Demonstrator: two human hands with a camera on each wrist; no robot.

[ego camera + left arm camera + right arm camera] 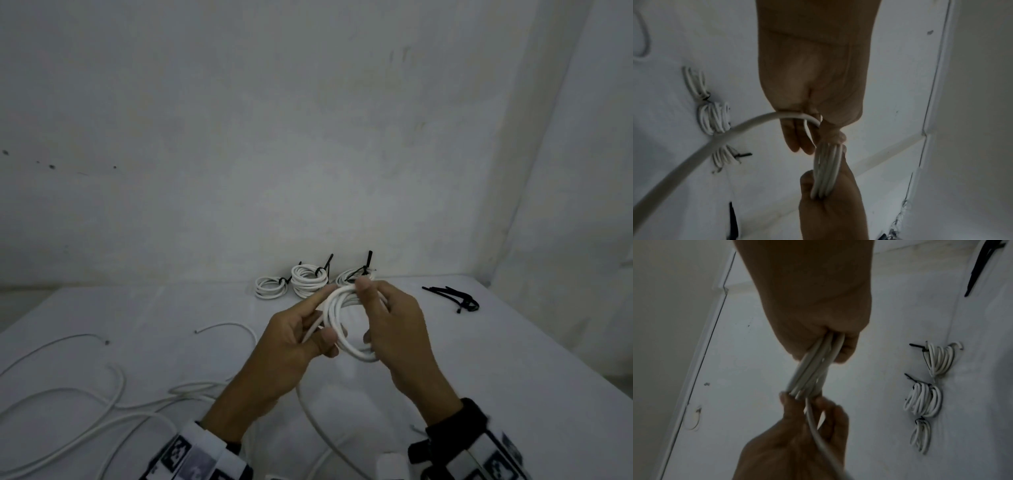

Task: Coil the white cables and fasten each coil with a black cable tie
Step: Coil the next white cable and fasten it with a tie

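A white cable coil point(344, 325) of several loops hangs above the table between both hands. My right hand point(371, 311) grips its right side, thumb on top and fingers curled underneath. My left hand point(320, 329) pinches the coil's left side, where the free tail point(308, 411) runs down toward me. The left wrist view shows the coil point(826, 170) stretched from my left fingers to the right hand point(830, 207). In the right wrist view the coil's loops point(813, 366) leave my right fist toward the left hand point(797, 443). A bunch of loose black cable ties point(455, 298) lies at the far right.
Three tied coils point(308, 281) stand in a row at the table's back edge by the wall. Loose white cables point(102, 394) sprawl over the left of the white table point(479, 359). The wall corner closes in at the right.
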